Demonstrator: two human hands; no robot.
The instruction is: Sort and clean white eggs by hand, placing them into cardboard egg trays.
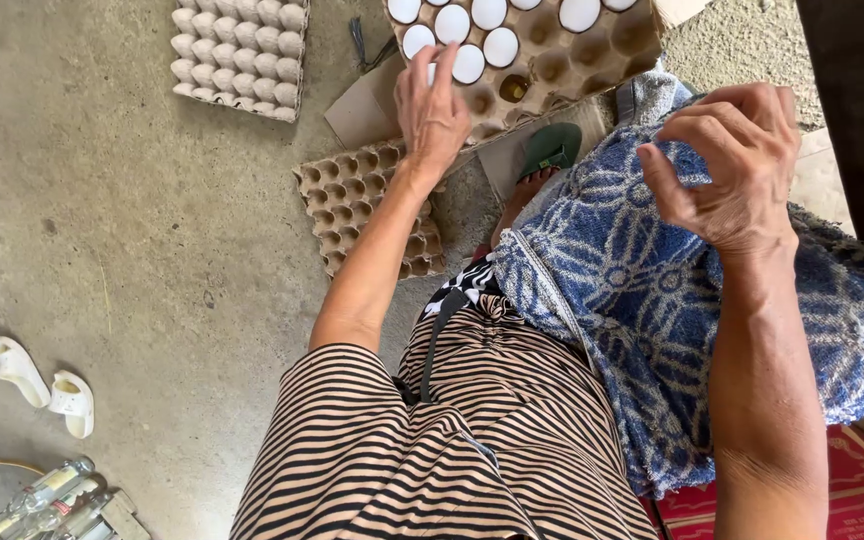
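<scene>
Floor: a grey concrete floor (132, 250) lay under everything.
Far tray: a grey egg tray (240, 55) sat at the top left, well apart from both hands, its cups turned bumps-up.
Empty tray: a brown cardboard tray (352, 205) lay on the floor, partly under the left forearm, with bare cups.
Cardboard: a flat cardboard sheet (362, 110) lay between the empty tray and the filled tray.
Sandals: 2 white sandals (47, 385) lay at the lower left, far from the work.
Bottles: several clear bottles (47, 495) lay in the bottom left corner.
Slipper: a green slipper (552, 148) showed on a foot just below the filled tray.
Filled tray: a brown tray (562, 60) at the top held white eggs in its upper cups, the lower cups bare.
Egg: 1 white egg (467, 63) sat in that tray, just beside the left fingertips.
Left hand: the left hand (432, 110) reached forward, arm straight, back upward, fingers bent onto the tray; whether they gripped an egg could not be told.
Towel: a blue patterned towel (632, 290) lay over the lap.
Right hand: the right hand (737, 165) was raised over the towel, wrist bent, fingers curled, pinching a fold of it.
</scene>
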